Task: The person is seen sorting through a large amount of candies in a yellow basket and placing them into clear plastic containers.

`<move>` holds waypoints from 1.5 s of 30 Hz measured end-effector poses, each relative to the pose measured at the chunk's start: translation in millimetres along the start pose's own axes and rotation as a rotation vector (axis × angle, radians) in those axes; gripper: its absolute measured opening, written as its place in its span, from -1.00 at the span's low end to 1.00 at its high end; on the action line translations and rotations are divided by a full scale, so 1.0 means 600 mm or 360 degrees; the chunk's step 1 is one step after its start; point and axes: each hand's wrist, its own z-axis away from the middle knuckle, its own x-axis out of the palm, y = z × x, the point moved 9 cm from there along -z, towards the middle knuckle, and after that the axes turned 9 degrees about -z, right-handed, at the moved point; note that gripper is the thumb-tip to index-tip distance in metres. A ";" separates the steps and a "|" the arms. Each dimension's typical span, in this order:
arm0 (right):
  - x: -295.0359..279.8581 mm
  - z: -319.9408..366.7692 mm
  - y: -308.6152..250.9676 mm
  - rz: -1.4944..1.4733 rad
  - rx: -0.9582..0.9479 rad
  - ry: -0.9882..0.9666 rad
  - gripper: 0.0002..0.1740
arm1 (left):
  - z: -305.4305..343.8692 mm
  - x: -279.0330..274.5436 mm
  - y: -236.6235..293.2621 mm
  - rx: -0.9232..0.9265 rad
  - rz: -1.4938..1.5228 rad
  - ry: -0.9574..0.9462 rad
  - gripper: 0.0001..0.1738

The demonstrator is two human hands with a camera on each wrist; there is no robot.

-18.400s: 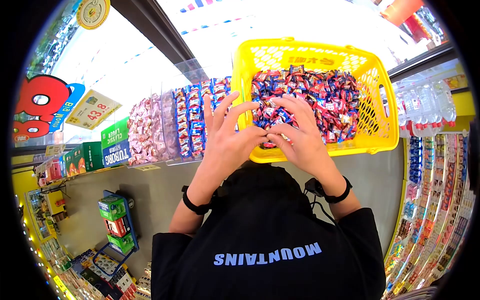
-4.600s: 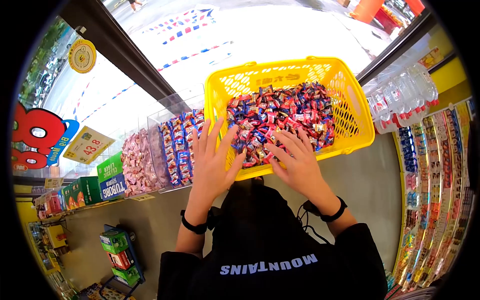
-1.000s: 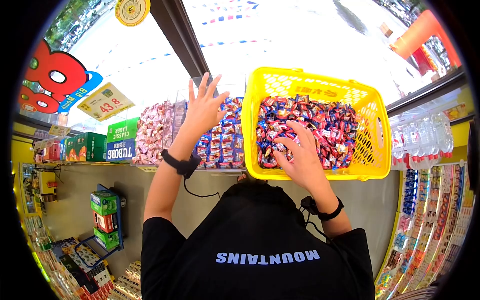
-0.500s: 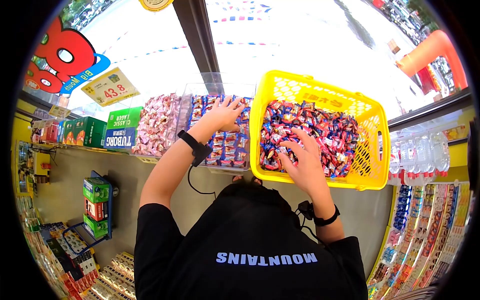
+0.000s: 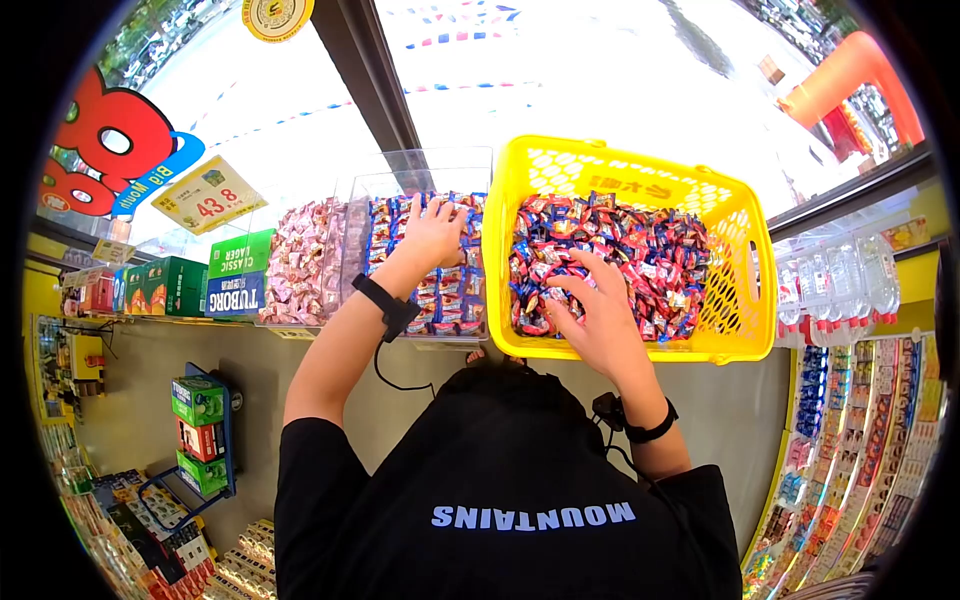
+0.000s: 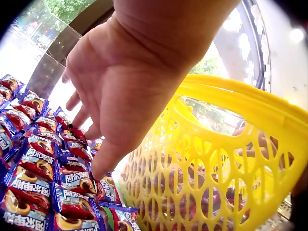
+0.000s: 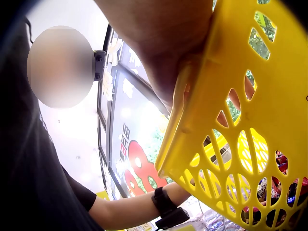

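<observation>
My left hand [image 5: 432,232] is over rows of blue-and-red wrapped candies [image 5: 450,300] in a clear bin, left of the yellow basket [image 5: 508,330]. In the left wrist view, the left hand [image 6: 125,91] reaches down with loose, bent fingers, the tips right at the wrapped candies [image 6: 36,163]; nothing shows in its grasp. My right hand [image 5: 602,310] hovers over the basket's near side, fingers relaxed and spread above a heap of small red-and-blue wrapped candies [image 5: 665,265]. From the right wrist, the basket's perforated wall [image 7: 231,72] hides most of that hand.
Pink wrapped candies [image 5: 305,260] fill the bin farther left, beside a green-and-blue Tuborg box [image 5: 238,275]. A price sign [image 5: 208,195] hangs above. Bottles [image 5: 840,275] stand right of the basket. A window runs behind. A blue trolley [image 5: 228,440] with boxes stands on the floor.
Both hands were together at the basket earlier, then spread over it. My left hand has since moved left, raised, and come down onto the bin's candies. The right stays over the basket.
</observation>
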 end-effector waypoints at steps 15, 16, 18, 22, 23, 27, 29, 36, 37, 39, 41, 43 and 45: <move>0.000 0.001 0.003 -0.0032 -0.0019 0.0029 -0.66 | 0.049 -0.068 -0.025 -0.0091 0.0171 0.0201 0.01; 0.001 0.002 0.004 -0.0011 -0.0012 0.0004 -0.67 | 0.064 -0.085 -0.030 -0.0095 0.0172 0.0254 -0.01; 0.002 0.000 0.003 0.0028 0.0001 -0.0038 -0.67 | 0.106 -0.130 -0.044 -0.0128 0.0241 0.0496 -0.18; -0.015 -0.004 -0.021 0.0126 -0.0074 -0.0068 -0.63 | 0.198 -0.196 -0.034 -0.0019 0.0646 0.1145 -0.33; -0.021 -0.004 -0.024 0.0156 -0.0117 -0.0102 -0.61 | 0.211 -0.205 -0.018 0.0047 0.0796 0.1219 -0.34; -0.081 -0.015 -0.037 0.0242 -0.0296 -0.0074 -0.59 | 0.245 -0.229 0.052 0.0256 0.1044 0.1360 -0.30; -0.114 -0.036 -0.049 0.0359 -0.0325 -0.0166 -0.61 | 0.242 -0.226 0.080 0.0329 0.1047 0.1293 -0.15; -0.093 -0.091 -0.021 0.0508 -0.0411 -0.0578 -0.62 | 0.245 -0.231 0.106 0.0387 0.1114 0.1196 0.09; -0.081 -0.094 -0.013 0.0508 -0.0459 -0.0602 -0.63 | 0.250 -0.235 0.111 0.0410 0.1099 0.1180 0.08; -0.055 -0.101 0.013 0.0502 -0.0407 -0.0724 -0.63 | 0.251 -0.234 0.119 0.0398 0.1074 0.1202 0.08; -0.029 -0.109 0.041 0.0539 -0.0316 -0.0844 -0.61 | 0.254 -0.237 0.124 0.0389 0.1062 0.1213 0.05; -0.017 -0.117 0.066 0.0625 -0.0324 -0.0880 -0.59 | 0.251 -0.237 0.127 0.0366 0.1100 0.1239 0.01; -0.010 -0.121 0.089 0.0724 -0.0369 -0.0885 -0.54 | 0.245 -0.238 0.133 0.0343 0.1122 0.1243 -0.03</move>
